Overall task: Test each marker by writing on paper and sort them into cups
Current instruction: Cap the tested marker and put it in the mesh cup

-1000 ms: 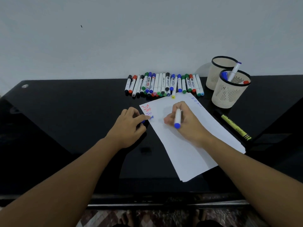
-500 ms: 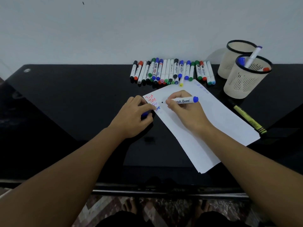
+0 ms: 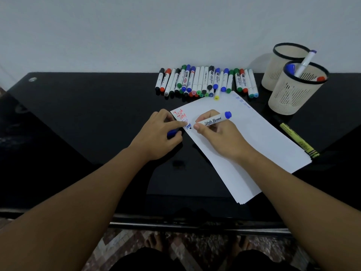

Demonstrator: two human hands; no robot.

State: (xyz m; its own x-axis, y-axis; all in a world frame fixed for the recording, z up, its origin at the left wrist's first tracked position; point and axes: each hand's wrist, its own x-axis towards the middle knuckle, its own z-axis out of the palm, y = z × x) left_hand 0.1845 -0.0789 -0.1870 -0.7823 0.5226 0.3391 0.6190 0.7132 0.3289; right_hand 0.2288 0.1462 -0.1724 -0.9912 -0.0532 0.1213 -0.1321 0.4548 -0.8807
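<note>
My right hand grips a white whiteboard marker with a blue end, its tip down on the white paper beside red and blue writing. My left hand holds the marker's blue cap and one finger presses the paper's left corner. A row of several markers lies at the table's back. Two cream mesh cups stand at the right: the near cup holds markers, the far cup shows nothing inside.
A yellow-green highlighter lies on the black glass table just right of the paper. A white wall runs behind the table. My bare feet and a patterned floor show below the table's front edge.
My right hand turned the marker from pointing away to a writing hold, tip on the paper. The view has shifted lower and closer. My left hand stayed at the paper's corner.
</note>
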